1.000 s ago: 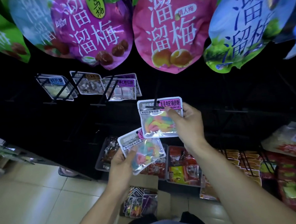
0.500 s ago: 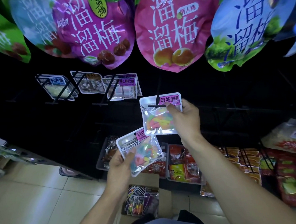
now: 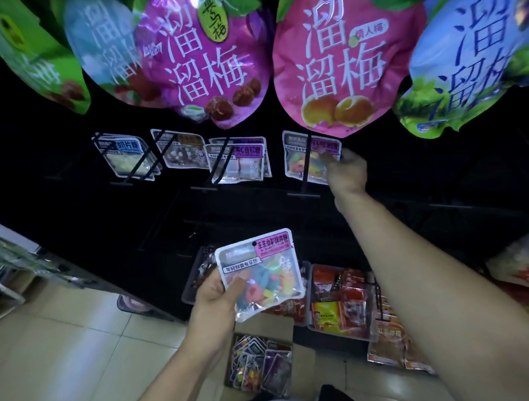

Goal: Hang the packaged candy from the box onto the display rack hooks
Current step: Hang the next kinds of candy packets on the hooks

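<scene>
While the left hand (image 3: 214, 291) waits low with the next candy packet (image 3: 261, 273) gripped by its lower left corner, thumb across the front, the head view shows the right hand (image 3: 345, 172) far forward at the display rack, its fingertips at the right edge of the packet (image 3: 308, 157) that now sits well back on the hook (image 3: 306, 163). Half a second ago that packet was only just threaded onto the hook's front end, near the person; since then the right arm has stretched out and slid it along the prong toward the dark back panel, level with the three neighbouring packets (image 3: 239, 163) on their own hooks. The right hand's fingers look curled against the packet's edge, though the blur and dim light leave it unclear whether they pinch it or merely push it. Judging by this, one packet is as good as hung, and the right hand would next need to let go and come back for the one in the left. Below, the cardboard box (image 3: 261, 368) on the tiled floor holds more packets, so a good deal of the task seems left. Large plum bags (image 3: 338, 56) hang overhead.
</scene>
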